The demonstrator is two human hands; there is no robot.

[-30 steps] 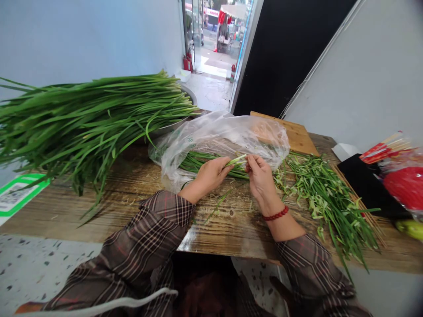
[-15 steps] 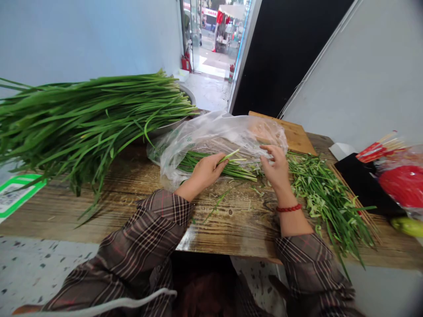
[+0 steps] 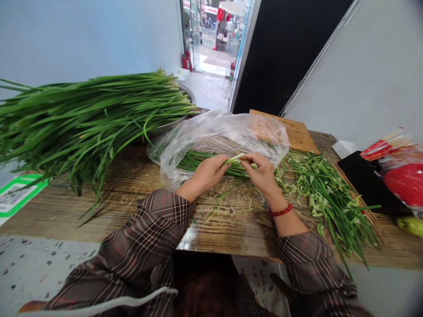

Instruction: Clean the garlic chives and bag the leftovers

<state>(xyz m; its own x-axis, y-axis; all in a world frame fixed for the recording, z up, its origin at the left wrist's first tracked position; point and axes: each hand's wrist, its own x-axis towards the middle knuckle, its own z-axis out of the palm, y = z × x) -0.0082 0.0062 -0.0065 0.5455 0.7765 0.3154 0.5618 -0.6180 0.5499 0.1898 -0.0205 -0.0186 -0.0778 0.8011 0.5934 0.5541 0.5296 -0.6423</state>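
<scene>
My left hand [image 3: 208, 172] pinches a few garlic chives [image 3: 234, 158] near their pale ends, which point right. At those ends the thumb and fingertips of my right hand [image 3: 261, 171] are pinched together on the chives. Under and behind my hands, more chives [image 3: 193, 160] lie partly inside a clear plastic bag [image 3: 172, 169] on the wooden table [image 3: 228, 224]. Right of my right hand spreads a heap of chive trimmings and leaves [image 3: 327, 189].
A big bundle of chives [image 3: 99, 110] rests on a metal bowl [image 3: 190, 94] at the left. Behind the bag lies a wooden board [image 3: 297, 134]. A black box [image 3: 363, 176] with red-wrapped chopsticks [image 3: 380, 147] and a red bundle in plastic [image 3: 406, 182] stand at the right.
My right hand has moved left from beside the bag to the chive ends, and its spread fingers have closed on them. My left hand keeps its hold.
</scene>
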